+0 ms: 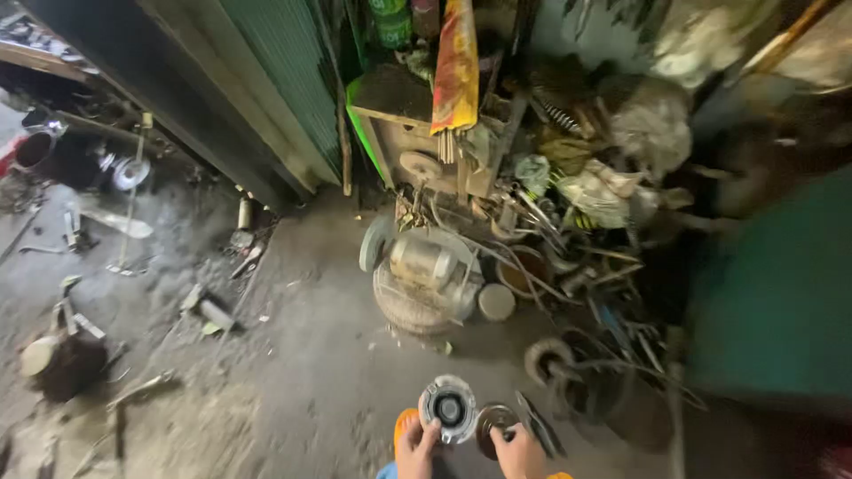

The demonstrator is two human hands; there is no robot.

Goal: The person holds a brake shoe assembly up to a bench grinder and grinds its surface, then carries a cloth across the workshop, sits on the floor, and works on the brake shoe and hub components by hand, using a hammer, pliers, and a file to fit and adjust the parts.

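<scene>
Head view: our left hand (415, 446) grips a round metal hub (449, 408); right hand (519, 451) pinches a dark disc (493, 420) just beside it (old motor (424, 279) beyond).

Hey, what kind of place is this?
Probably a repair workshop or scrap yard: a bench grinder motor sits on the dirty concrete floor, heaped metal scrap beside it, and scattered tools.

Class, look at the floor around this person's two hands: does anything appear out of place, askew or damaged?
Yes. An electric motor lies tipped beside a tangled heap of scrap metal. Loose tools are scattered across the dusty floor. The left hand grips a round metal part.
</scene>
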